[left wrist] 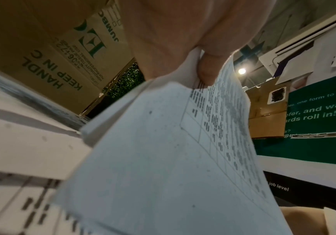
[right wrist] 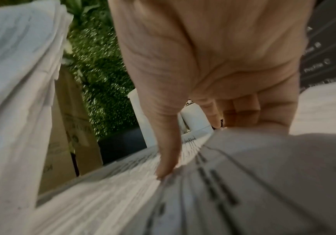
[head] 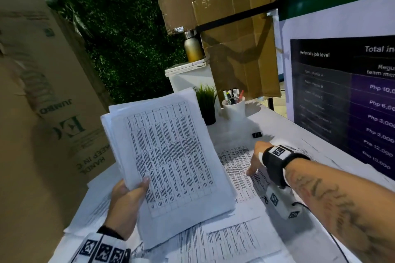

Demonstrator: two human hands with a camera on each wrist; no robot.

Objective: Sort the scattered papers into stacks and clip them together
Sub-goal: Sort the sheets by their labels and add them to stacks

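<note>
My left hand (head: pixel 126 200) grips a thick stack of printed papers (head: pixel 171 156) by its lower left edge, thumb on the top sheet, and holds it tilted above the table. Close up, the stack (left wrist: pixel 163 159) shows that thumb pinching it. My right hand (head: pixel 256 158) is lower, to the right of the stack, on a loose printed sheet (head: pixel 237 168) lying on the table. Its thumb (right wrist: pixel 166 171) presses the sheet (right wrist: pixel 253 174). Its fingers curl down, and the sheet's raised edge hides their tips. A black binder clip (head: pixel 257 134) lies beyond the right hand.
More loose printed sheets (head: pixel 224 239) cover the white table (head: pixel 275 126). At the back stand a small potted plant (head: pixel 206 102) and a white pen cup (head: pixel 234 105). A large cardboard box (head: pixel 42 92) is on the left, and a poster board (head: pixel 352 102) on the right.
</note>
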